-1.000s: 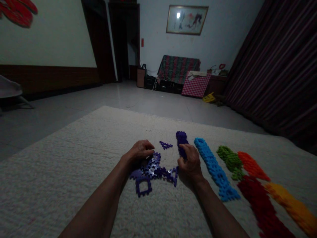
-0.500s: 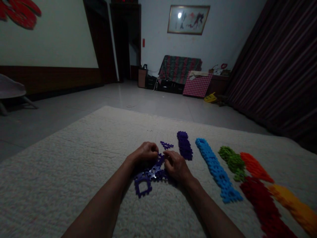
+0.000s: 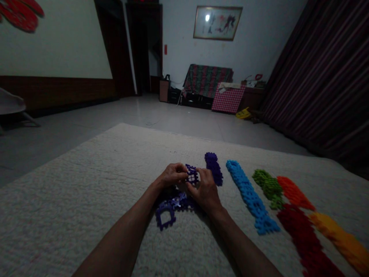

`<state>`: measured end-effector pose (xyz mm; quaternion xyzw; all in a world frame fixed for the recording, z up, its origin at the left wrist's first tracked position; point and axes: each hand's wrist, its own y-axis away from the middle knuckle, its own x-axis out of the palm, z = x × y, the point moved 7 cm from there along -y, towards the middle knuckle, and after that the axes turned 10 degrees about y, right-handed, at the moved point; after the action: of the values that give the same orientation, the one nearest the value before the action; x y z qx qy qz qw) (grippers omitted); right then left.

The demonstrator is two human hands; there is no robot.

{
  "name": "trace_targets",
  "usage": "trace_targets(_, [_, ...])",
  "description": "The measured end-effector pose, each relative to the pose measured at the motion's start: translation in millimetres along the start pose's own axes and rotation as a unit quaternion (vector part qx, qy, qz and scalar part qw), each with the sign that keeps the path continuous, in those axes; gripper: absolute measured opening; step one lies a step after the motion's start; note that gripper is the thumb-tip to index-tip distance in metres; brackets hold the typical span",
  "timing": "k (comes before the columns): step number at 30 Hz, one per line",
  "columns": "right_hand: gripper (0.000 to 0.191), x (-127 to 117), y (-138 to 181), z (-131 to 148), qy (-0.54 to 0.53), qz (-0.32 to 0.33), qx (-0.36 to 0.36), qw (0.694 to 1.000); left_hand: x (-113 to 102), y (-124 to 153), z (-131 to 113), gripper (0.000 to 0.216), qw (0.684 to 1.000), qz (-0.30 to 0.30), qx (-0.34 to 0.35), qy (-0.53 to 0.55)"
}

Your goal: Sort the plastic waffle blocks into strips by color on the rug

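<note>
My left hand (image 3: 171, 176) and my right hand (image 3: 204, 190) meet above a white rug (image 3: 86, 192), fingers pinched on a small purple grid piece (image 3: 191, 175) lifted between them. Under the hands lies a loose heap of purple interlocking pieces (image 3: 173, 206), one an open square frame (image 3: 165, 217). Just right of the hands a neat purple row (image 3: 213, 167) lies on the rug.
Further right lie sorted rows: blue (image 3: 249, 196), green (image 3: 268, 187), orange (image 3: 294, 192), dark red (image 3: 305, 240) and yellow (image 3: 340, 240). Beyond the rug is grey floor, a covered couch (image 3: 207, 80) and a dark striped curtain (image 3: 325, 77) at right.
My right hand left the purple row and came to the heap. Both hands have now lifted a purple grid piece up off the heap.
</note>
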<state>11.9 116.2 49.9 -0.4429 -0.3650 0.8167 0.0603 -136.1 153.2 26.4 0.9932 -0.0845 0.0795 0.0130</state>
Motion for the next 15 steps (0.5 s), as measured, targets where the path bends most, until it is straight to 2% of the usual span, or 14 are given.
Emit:
trace_targets(4, [0.047, 0, 1, 6, 0.037, 0.016, -0.005, 0.999, 2, 3, -2, 0.025, 1.000, 0.005, -0.008, -0.005])
trace_targets(10, [0.050, 8, 5, 5, 0.067, 0.036, 0.027, 0.997, 15, 8, -3, 0.021, 0.999, 0.025, 0.007, -0.031])
trace_targets(15, [0.053, -4, 0, -8, 0.053, -0.002, 0.040, 0.998, 15, 5, -15, 0.022, 0.998, 0.013, 0.039, -0.046])
